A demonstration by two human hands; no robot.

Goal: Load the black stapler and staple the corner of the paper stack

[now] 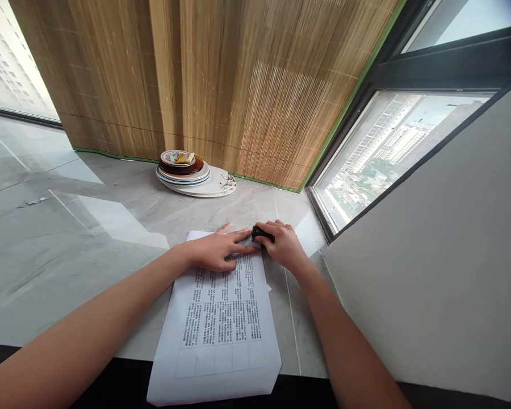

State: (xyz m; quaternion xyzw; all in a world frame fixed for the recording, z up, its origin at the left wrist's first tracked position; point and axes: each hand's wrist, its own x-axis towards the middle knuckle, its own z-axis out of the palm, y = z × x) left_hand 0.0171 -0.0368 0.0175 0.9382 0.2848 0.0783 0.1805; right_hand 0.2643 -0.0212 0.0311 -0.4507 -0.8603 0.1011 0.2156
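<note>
Printed sheets of paper (221, 318) lie on the grey marble surface, their near end reaching past its front edge. My left hand (217, 250) rests flat on the upper part of the sheets with its fingers spread. At the far right edge of the paper, my right hand (283, 244) is closed around a small black stapler (262, 233). The stapler's front end points left, beside the left fingertips, and the right fingers hide most of its body. A corner of a lower sheet sticks out on the right side.
Beyond the paper, a stack of plates (183, 176) stands near a bamboo blind (221, 85), with a small yellow packet (184, 158) on top. A dark-framed window (366, 153) and a white wall (443, 255) border the right side. Sunlit patches mark the marble on the left.
</note>
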